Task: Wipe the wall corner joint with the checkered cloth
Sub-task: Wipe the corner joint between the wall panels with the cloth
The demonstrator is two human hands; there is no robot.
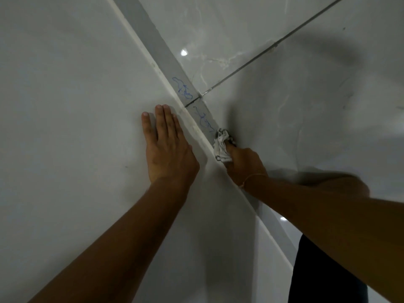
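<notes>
right hand (244,160) – bunched cloth (222,145) on joint (188,114)

Both arms are bare from the hands back to the edge of the view, with no sleeves. The left hand (169,147) wears nothing, no ring or watch. The right hand (244,162) has a thin, pale string bracelet (251,179) around its wrist. A dark piece of clothing (317,276) shows low down.
</notes>
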